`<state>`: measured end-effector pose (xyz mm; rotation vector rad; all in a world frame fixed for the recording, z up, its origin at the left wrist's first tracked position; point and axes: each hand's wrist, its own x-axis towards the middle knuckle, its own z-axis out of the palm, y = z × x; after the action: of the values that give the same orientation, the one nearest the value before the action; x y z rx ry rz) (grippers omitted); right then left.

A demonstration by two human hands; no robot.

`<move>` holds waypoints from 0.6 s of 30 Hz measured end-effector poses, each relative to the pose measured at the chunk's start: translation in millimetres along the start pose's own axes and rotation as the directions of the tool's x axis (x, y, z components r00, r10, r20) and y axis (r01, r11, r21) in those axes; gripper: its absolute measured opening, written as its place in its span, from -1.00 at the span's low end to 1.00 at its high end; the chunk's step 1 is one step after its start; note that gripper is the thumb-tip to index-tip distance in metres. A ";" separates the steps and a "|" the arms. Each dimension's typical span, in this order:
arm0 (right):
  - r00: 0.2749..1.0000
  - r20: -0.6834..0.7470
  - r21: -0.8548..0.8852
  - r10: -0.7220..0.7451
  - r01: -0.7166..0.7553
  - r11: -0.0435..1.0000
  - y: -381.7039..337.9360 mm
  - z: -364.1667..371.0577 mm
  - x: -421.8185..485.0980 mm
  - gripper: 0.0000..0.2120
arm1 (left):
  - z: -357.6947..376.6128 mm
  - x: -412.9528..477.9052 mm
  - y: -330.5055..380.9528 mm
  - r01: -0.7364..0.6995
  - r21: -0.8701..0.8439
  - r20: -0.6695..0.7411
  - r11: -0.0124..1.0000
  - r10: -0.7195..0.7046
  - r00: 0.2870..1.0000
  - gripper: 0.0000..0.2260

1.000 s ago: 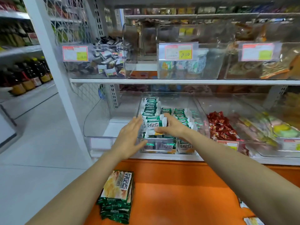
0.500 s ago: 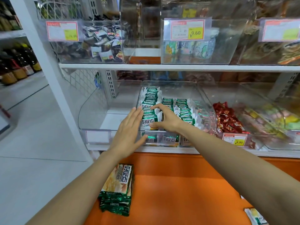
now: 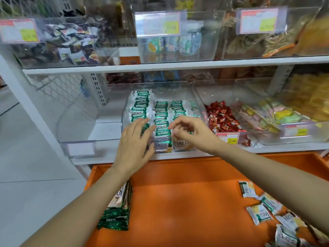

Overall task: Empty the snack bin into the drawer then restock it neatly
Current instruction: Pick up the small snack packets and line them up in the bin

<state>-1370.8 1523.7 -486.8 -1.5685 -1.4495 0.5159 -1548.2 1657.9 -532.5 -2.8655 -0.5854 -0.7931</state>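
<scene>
Orange drawer [image 3: 178, 202] open below the clear snack bin [image 3: 160, 86] on the shelf [image 3: 293, 147].
Green packets [image 3: 161, 113] stand in rows in the bin; a stack [image 3: 115, 216] and loose ones [image 3: 260, 213] lie in the drawer. Left grip [image 3: 135, 147] lies flat and released on the front packets. Right grip [image 3: 192, 134] is curled above them, and I cannot tell whether it holds one.

a shop: shelves [image 3: 160, 65] of clear snack bins [image 3: 178, 56] with price tags [image 3: 161, 24].

The bin [image 3: 179, 91] is clear, glossy plastic with smooth walls. The packets [image 3: 161, 120] in it have shiny, crinkled green-and-white foil wrappers. The drawer [image 3: 187, 202] is smooth orange with a dull sheen. The shelf [image 3: 178, 65] looks like white painted metal. The red sweets [image 3: 220, 118] have glossy wrappers. The tags [image 3: 161, 24] are paper.
</scene>
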 end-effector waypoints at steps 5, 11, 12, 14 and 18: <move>0.942 0.178 -0.194 0.285 -0.251 0.948 78.2 -29.6 -109.7 -0.85 | 65.3 -12.2 104.0 -0.178 -0.220 0.166 0.959 0.217 0.962 -0.78; 0.569 0.093 -0.558 0.817 -0.650 0.516 240.0 -73.3 -206.3 -0.47 | 182.2 -60.8 198.1 -0.006 -0.256 0.735 0.967 0.198 0.648 -0.51; 0.485 0.040 -0.601 0.874 -0.687 0.408 261.4 -79.4 -220.7 -0.35 | 200.7 -68.8 208.2 0.036 -0.245 0.795 0.969 0.179 0.579 -0.48; 0.363 -0.098 -0.658 0.927 -0.722 0.213 300.7 -89.9 -245.7 -0.13 | 204.7 -62.9 233.4 0.077 -0.210 0.850 0.975 0.143 0.507 -0.45; 0.147 -0.211 -0.566 0.966 -0.825 0.002 354.3 -91.6 -283.3 0.09 | 164.8 -15.9 281.8 0.078 -0.282 0.915 0.956 0.244 0.321 -0.50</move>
<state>-1163.2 1264.6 -809.1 -3.0688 -0.3900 1.1254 -1372.1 1427.4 -683.1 -3.3082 -0.3639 1.1254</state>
